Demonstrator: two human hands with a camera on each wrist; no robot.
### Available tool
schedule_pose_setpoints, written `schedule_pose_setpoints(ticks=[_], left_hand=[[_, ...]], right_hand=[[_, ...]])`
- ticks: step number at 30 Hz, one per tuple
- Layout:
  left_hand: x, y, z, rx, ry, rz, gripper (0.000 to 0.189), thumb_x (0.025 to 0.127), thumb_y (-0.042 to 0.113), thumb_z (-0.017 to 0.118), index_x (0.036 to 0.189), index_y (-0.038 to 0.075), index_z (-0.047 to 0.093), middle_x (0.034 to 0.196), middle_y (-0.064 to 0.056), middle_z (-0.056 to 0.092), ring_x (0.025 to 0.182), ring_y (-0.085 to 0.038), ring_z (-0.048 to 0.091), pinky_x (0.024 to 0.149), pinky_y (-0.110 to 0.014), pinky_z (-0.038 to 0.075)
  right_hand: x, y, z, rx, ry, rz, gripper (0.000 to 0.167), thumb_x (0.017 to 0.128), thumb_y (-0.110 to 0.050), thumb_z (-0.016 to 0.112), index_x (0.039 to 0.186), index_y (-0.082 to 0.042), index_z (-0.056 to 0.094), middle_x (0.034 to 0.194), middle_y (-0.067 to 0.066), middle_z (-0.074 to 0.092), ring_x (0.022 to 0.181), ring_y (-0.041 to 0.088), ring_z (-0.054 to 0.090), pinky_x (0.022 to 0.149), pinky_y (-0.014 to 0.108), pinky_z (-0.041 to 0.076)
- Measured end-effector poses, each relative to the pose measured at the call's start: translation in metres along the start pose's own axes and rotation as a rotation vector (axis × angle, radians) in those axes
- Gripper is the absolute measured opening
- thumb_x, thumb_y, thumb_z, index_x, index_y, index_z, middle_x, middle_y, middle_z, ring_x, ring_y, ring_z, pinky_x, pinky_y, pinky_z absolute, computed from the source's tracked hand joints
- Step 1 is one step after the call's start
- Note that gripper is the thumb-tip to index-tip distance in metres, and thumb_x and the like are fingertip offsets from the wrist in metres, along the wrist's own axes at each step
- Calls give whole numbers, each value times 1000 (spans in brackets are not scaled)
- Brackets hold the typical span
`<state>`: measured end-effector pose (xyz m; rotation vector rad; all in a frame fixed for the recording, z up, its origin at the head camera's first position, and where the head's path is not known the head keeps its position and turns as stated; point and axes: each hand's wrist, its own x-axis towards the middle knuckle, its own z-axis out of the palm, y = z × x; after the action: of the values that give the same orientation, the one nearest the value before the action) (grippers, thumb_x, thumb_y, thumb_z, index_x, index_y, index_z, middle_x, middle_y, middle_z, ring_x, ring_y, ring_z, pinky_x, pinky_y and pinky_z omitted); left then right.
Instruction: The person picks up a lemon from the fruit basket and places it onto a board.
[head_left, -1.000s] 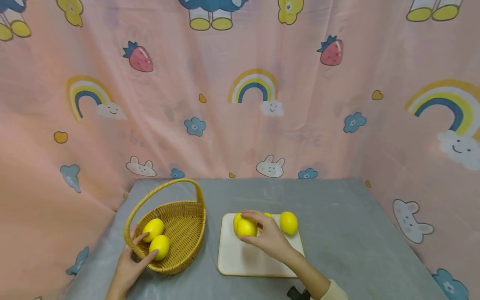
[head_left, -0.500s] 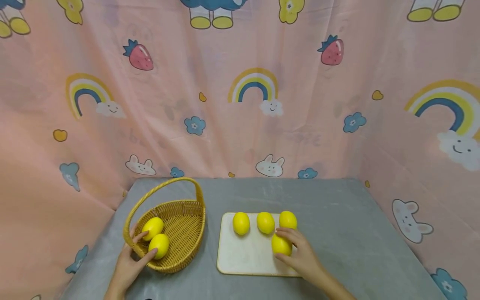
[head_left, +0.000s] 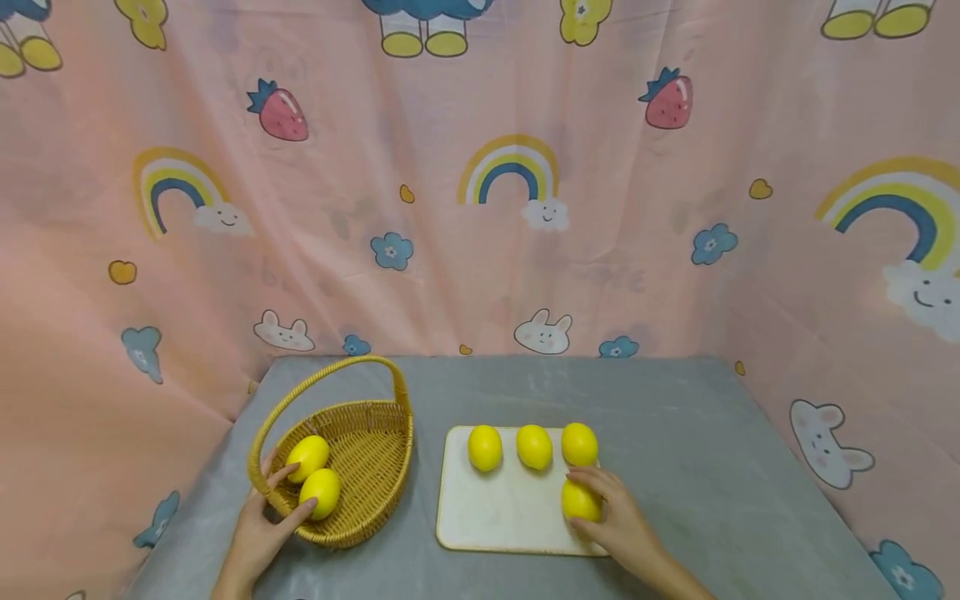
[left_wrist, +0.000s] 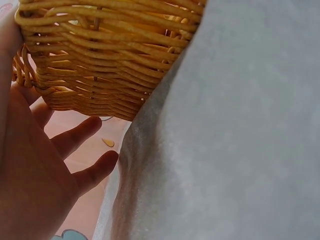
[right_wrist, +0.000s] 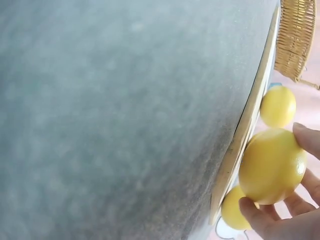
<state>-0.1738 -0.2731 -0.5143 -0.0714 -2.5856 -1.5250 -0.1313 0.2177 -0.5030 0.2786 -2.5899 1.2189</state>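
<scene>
Lemon [head_left: 581,502] pinched within right grip [head_left: 618,525], near edge of white board [head_left: 502,517].

This looks like a makeshift curtained booth, the kind of room around it hidden, since pale-pink cloth curtains [head_left: 480,271] printed with arched yellow, white and blue rainbows [head_left: 508,153], red strawberries [head_left: 283,115] and white rabbit heads [head_left: 542,335] hang close along the back and both sides of a flat, grey-topped table [head_left: 697,467].

You can pass over the near left of the white board [head_left: 495,517]; three lemons [head_left: 534,447] block its far edge, a high-handled wicker basket [head_left: 369,471] the left.
</scene>
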Motion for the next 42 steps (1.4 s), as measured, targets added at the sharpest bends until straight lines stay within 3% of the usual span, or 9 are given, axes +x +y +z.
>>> schedule_pose_setpoints(ticks=[6,14,21,34,42], left_hand=[[1,0,-1,-10,7,1,64,88,25,78,141,0,51,166,-14,4,147,-51,6,105,-75,21],[1,2,-2,-3,-13,-16,65,89,24,78,142,0,49,166,-13,3,146,-51,7,106,-73,23],[0,2,-2,-3,-23,-34,67,89,26,78,143,1,48,167,-12,1,146,-51,7,107,-72,23],[0,1,-3,-13,-16,-24,66,88,26,78,142,0,49,166,-15,3,146,-52,8,106,-73,23],[0,0,-3,-10,-10,-27,67,88,28,79,142,0,49,166,-15,4,146,-52,10,106,-72,23]], right_hand=[[1,-1,0,-13,-5,1,54,64,8,88,114,-2,71,122,9,66,120,39,54,101,61,40],[2,-8,-2,-17,-92,62,51,69,6,86,117,-5,70,129,13,61,124,38,50,103,60,39],[4,-12,-1,-71,-89,16,50,67,6,86,113,-5,71,127,13,62,119,35,52,100,58,42],[3,-17,-2,-77,-79,-48,50,65,4,88,111,-7,71,127,16,61,119,38,52,98,61,43],[12,-25,-5,-80,-90,-96,48,69,6,85,114,-5,69,128,18,59,118,41,51,92,60,46]])
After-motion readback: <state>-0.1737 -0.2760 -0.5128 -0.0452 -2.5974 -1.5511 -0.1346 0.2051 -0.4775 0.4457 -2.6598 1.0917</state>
